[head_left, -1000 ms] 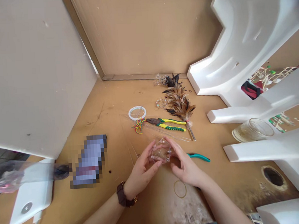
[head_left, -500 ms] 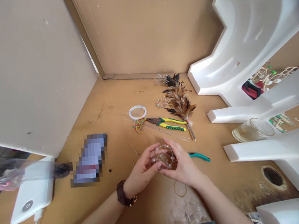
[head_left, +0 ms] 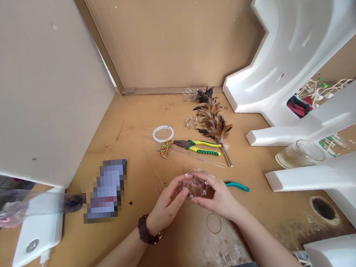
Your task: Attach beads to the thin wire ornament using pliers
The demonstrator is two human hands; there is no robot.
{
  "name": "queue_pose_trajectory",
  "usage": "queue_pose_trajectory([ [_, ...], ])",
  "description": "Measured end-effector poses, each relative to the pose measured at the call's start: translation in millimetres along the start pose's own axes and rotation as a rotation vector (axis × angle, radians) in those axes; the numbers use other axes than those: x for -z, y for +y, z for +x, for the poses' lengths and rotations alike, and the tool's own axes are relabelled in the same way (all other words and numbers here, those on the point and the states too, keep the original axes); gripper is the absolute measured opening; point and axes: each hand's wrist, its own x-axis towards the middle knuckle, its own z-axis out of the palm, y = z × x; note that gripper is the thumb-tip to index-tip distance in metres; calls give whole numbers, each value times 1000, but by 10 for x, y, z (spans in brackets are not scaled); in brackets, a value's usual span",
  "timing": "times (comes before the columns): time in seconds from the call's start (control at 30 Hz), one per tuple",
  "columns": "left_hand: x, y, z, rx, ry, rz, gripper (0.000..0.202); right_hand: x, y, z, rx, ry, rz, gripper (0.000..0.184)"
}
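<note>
Between my two hands is a small round wire piece with clear beads, its thin loops bending into a cage-like shape. My left hand grips its left side with thumb and fingers. On the opposite side, my right hand curls its fingers around the rim, partly hiding it. A teal handle sticks out from behind my right hand; the tool's other end is hidden. Farther back lie pliers with yellow-green handles, and several thin straight wires are spread in front of them.
A white ring with coloured threads and a feather duster lie farther back. At left are a blurred phone and a white device. A glass stands right among white plastic parts. A thin ring lies near me.
The beaded wire piece has been tilted and turned between my hands. My right fingers have shifted over its far rim. The other things stay in place.
</note>
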Motion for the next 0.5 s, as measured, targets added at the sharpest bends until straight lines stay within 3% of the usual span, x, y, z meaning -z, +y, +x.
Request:
queue_pose_trajectory([
  [0.2, -6, -62, 9, 89, 137, 85, 14, -30, -36, 9, -92, -105, 191, 46],
  [0.5, -34, -65, 20, 189, 133, 154, 20, -72, 4, 25, -259, 108, -18, 24],
])
